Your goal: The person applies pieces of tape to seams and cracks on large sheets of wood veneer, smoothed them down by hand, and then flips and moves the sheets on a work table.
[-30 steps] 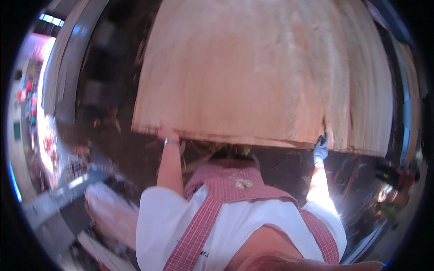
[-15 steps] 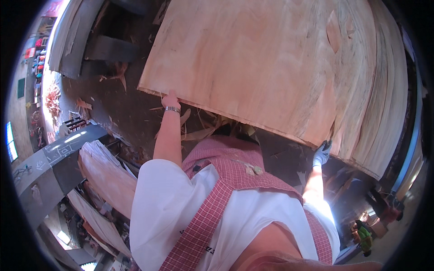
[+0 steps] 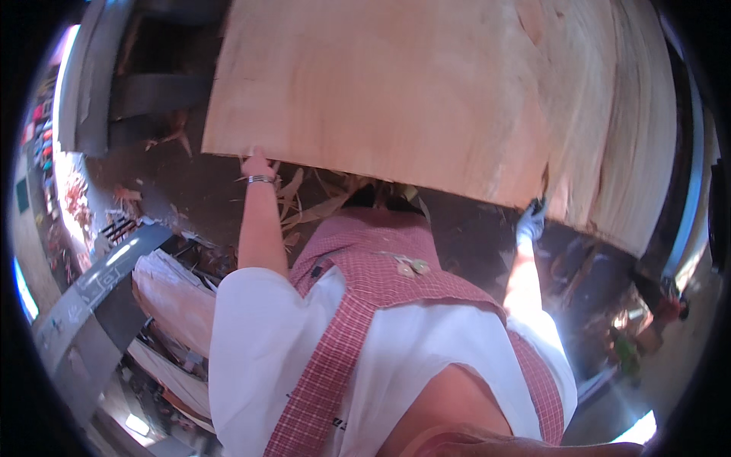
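Note:
A large, pale wood veneer sheet (image 3: 381, 91) spreads across the upper half of the view, with its near edge toward my body. My left hand (image 3: 259, 164), bare with a metal band at the wrist, grips that edge close to the left corner. Farther right, my right hand (image 3: 531, 219) holds the same edge in a white glove with dark fingertips. Beside it, a dark split runs into the wood from the edge. My fingers under the sheet are hidden. Toward the right the wood bends in long ripples.
Torn veneer strips (image 3: 312, 209) litter the dark floor below the near edge. At left stands a curved grey metal surface (image 3: 91, 278) with chalk marks, and stacked veneer pieces (image 3: 171, 301) lie beside it. A long bluish rail (image 3: 689, 183) runs along the right. A blurred person (image 3: 670, 308) is at far right.
The sheet's near edge has become more level in view, its right end higher. Both hands have shifted slightly left, keeping their hold, and the right one has risen in the picture. The surroundings have also shifted.

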Tool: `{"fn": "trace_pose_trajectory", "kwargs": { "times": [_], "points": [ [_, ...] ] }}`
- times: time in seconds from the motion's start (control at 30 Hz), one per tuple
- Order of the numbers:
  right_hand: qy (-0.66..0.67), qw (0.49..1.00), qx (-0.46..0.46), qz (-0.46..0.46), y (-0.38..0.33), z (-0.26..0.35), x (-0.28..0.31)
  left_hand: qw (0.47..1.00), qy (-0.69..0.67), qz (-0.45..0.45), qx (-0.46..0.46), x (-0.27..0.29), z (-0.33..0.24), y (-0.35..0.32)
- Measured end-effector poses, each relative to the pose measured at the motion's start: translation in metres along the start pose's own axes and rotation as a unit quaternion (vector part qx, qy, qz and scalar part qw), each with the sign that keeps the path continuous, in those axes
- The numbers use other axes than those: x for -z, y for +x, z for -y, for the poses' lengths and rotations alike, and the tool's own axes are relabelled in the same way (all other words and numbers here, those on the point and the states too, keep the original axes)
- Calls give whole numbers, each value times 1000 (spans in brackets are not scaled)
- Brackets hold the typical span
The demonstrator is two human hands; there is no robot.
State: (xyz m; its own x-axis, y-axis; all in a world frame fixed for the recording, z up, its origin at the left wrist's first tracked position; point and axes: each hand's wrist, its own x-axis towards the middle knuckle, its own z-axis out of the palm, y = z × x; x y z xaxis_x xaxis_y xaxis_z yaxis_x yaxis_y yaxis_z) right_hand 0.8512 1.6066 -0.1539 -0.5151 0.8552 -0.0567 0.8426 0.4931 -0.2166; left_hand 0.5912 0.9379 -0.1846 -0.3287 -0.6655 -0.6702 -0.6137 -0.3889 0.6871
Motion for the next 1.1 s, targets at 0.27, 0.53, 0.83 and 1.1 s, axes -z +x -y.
{"fn": "trace_pose_trajectory", "kwargs": {
  "times": [0.27, 0.53, 0.83, 1.1],
  "points": [
    [73, 997, 29, -15, 2, 6, 0, 994, 87, -5, -64, 12, 25, 71],
    [45, 999, 5, -10, -4, 14, 5, 995, 96, 2, -19, 14, 22, 81],
    [88, 995, -38, 9, -17, 12, 20, 992, 126, -9, -12, 16, 9, 78],
    [89, 992, -87, 13, -72, -29, 25, 503, 569, 137, -636, -50, 57, -158]
  ]
}}
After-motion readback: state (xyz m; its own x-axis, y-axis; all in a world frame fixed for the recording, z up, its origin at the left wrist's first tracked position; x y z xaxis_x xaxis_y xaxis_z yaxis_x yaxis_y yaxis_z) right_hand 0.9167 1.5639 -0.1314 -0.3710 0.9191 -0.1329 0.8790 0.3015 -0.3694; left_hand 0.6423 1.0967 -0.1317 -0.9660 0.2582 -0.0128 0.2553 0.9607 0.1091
